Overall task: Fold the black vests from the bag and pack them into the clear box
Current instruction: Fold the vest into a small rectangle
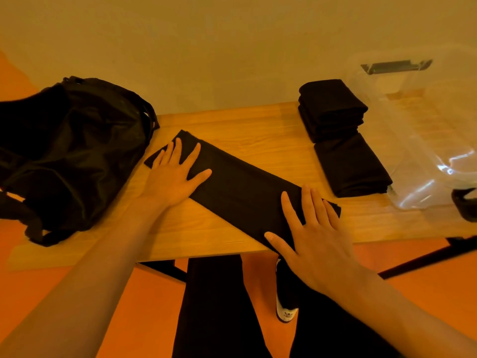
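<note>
A black vest [240, 187] lies folded into a long narrow strip, running diagonally across the wooden table [232, 120]. My left hand [173, 174] presses flat on its far left end with fingers spread. My right hand [312, 233] lies flat on its near right end at the table's front edge. The black bag [67, 156] slumps at the table's left end. Folded black vests sit at the right: a stack [331, 109] at the back and another folded pile [351, 166] in front of it. The clear box [433, 140] stands at the far right.
A wall rises directly behind the table. A dark strap-like object [464, 205] lies by the box at the right edge. Below the table edge are my dark-trousered legs and a shoe [285, 303] on the orange floor, with a dark table leg [426, 257] to the right.
</note>
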Motion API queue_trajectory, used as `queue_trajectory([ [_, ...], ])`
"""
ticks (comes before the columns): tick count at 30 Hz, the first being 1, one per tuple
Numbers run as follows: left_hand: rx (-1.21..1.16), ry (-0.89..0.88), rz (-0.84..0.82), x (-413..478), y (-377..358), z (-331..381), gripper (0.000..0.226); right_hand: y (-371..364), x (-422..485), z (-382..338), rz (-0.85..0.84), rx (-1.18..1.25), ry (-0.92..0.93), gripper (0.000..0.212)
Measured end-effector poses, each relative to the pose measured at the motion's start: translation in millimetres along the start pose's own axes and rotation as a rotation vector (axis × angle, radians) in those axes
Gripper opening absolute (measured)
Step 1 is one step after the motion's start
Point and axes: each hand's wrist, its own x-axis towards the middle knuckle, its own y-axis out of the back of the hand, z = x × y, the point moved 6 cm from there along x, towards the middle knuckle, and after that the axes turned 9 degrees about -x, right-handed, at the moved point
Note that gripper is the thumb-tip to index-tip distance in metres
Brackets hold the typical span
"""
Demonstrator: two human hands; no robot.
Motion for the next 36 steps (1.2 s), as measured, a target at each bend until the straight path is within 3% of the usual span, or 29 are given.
queue_trajectory([
  [3, -0.047, -0.054, -0.044, 14, 10, 9, 0.086, 19, 9, 4, 0.021, -0.038, 0.067, 0.089],
  [7, 0.036, 0.124, 0.3, 4, 27, 37, 0.081, 39, 53, 4, 0.05, -0.106, 0.498, 0.076],
  [9, -0.03, 0.203, 0.236, 1, 11, 53, 0.083, 29, 66, 0, -0.012, -0.166, 0.721, 0.072],
  [12, -0.08, 0.289, 0.085, 9, -11, 56, 0.088, 13, 69, -2, -0.061, -0.174, 0.824, 0.075],
  [28, 0.003, -0.143, -0.016, 110, -5, 94, 0.093, 9, 54, -48, 0.049, 0.113, 0.179, 0.086],
  [36, 0.025, -0.23, -0.061, 151, -3, 109, 0.099, 5, 55, -55, 0.095, 0.144, 0.096, 0.083],
])
